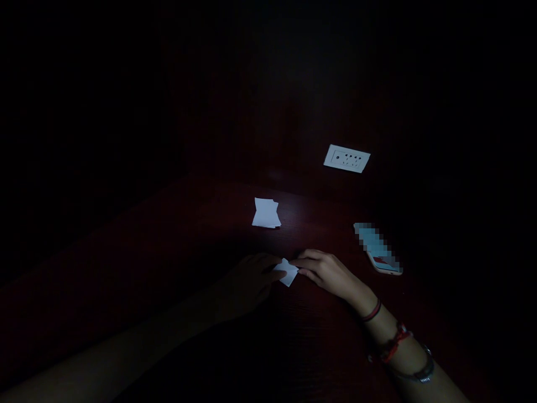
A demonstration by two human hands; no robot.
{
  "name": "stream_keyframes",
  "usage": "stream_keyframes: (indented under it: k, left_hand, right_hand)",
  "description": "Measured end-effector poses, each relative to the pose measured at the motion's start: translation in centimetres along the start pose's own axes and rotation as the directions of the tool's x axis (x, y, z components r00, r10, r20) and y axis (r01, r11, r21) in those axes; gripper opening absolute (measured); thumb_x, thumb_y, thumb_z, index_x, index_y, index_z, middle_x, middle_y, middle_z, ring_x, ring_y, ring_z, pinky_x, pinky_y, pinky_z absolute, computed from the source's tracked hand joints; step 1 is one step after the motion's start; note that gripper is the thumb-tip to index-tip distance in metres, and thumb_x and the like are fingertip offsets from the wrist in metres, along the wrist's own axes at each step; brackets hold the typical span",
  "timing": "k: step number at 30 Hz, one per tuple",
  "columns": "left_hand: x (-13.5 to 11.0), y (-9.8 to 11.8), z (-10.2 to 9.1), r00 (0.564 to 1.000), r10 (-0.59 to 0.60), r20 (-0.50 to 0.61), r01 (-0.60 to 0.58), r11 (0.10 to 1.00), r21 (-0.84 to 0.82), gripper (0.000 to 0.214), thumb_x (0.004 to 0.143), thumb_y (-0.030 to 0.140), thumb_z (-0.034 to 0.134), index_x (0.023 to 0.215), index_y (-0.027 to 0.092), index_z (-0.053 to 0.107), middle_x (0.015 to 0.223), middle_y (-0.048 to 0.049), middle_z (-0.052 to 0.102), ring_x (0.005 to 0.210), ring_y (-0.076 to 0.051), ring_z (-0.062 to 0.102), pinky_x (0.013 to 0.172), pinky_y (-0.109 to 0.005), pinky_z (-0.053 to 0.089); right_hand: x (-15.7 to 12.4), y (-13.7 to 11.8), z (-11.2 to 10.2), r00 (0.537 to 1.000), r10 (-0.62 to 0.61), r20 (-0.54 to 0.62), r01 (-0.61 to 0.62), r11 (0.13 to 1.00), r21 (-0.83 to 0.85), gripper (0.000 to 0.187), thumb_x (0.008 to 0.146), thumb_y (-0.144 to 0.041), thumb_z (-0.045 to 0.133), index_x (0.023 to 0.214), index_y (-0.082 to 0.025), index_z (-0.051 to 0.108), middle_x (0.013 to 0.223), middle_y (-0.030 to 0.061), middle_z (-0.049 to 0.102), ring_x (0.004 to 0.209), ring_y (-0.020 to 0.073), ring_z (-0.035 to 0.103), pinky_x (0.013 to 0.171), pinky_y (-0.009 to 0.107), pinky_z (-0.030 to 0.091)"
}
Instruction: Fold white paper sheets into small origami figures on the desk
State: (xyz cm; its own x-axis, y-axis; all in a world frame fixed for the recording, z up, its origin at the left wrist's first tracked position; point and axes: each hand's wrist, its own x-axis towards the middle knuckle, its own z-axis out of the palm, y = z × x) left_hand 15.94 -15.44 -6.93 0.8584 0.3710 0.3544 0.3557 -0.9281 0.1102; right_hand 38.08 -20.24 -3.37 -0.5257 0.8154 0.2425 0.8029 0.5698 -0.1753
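Observation:
A small piece of white paper (288,276) with folded edges lies between my two hands, low over the dark reddish table. My left hand (251,280), deep in shadow, closes on its left side, one finger lying across the paper's face. From the right, my right hand (325,271) pinches the paper's right corner between thumb and fingers. Just beyond my hands rests a small stack of white paper sheets (266,213), its edges not quite lined up.
A phone (377,249) with its screen lit lies on the table (201,224) to the right, near my right forearm. A white wall socket (347,159) is set into the dark back panel. Most of the surroundings are too dark to make out.

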Motion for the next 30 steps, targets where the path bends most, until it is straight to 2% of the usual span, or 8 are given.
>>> stream_keyframes:
  k: [6, 14, 23, 30]
  left_hand:
    - [0.0, -0.6, 0.3, 0.999, 0.038, 0.022, -0.038, 0.999, -0.023, 0.043, 0.076, 0.013, 0.042, 0.116, 0.028, 0.038, 0.121, 0.0007, 0.04, 0.11, -0.019, 0.034, 0.09, -0.037, 0.027]
    - [0.2, -0.8, 0.4, 0.997, 0.05, 0.059, -0.049, 0.999, -0.013, 0.045, 0.076, 0.013, 0.042, 0.118, 0.03, 0.036, 0.124, 0.0036, 0.038, 0.112, -0.019, 0.032, 0.09, -0.037, 0.025]
    - [0.4, -0.2, 0.3, 0.995, 0.023, 0.094, -0.022, 1.0, -0.01, 0.045, 0.075, 0.013, 0.042, 0.117, 0.03, 0.037, 0.124, 0.0053, 0.038, 0.113, -0.019, 0.03, 0.09, -0.036, 0.025]
    - [0.5, 0.4, 0.1, 0.997, 0.009, 0.076, -0.008, 1.0, -0.005, 0.047, 0.075, 0.011, 0.039, 0.12, 0.026, 0.034, 0.124, 0.0026, 0.038, 0.112, -0.019, 0.031, 0.089, -0.036, 0.026]
  right_hand:
    - [0.5, 0.3, 0.7, 1.0, -0.014, -0.002, 0.014, 1.0, 0.019, 0.022, 0.084, -0.019, 0.034, 0.088, -0.016, 0.056, 0.081, 0.0048, 0.056, 0.076, 0.0125, 0.051, 0.069, 0.023, 0.04]
    - [1.1, 0.1, 1.5, 0.992, 0.098, -0.078, -0.082, 0.978, 0.193, 0.017, 0.084, -0.018, 0.035, 0.082, -0.015, 0.051, 0.077, 0.0025, 0.053, 0.069, 0.0099, 0.05, 0.065, 0.02, 0.039]
    - [1.5, 0.6, 2.3, 0.982, 0.151, -0.117, -0.124, 0.97, 0.21, 0.015, 0.081, -0.017, 0.04, 0.077, -0.014, 0.054, 0.073, 0.0023, 0.052, 0.066, 0.0095, 0.049, 0.06, 0.019, 0.038]
    - [1.6, 0.7, 2.6, 0.974, 0.17, -0.149, -0.137, 0.968, 0.212, 0.014, 0.079, -0.016, 0.043, 0.077, -0.015, 0.057, 0.073, 0.0021, 0.053, 0.066, 0.0097, 0.049, 0.061, 0.019, 0.037]
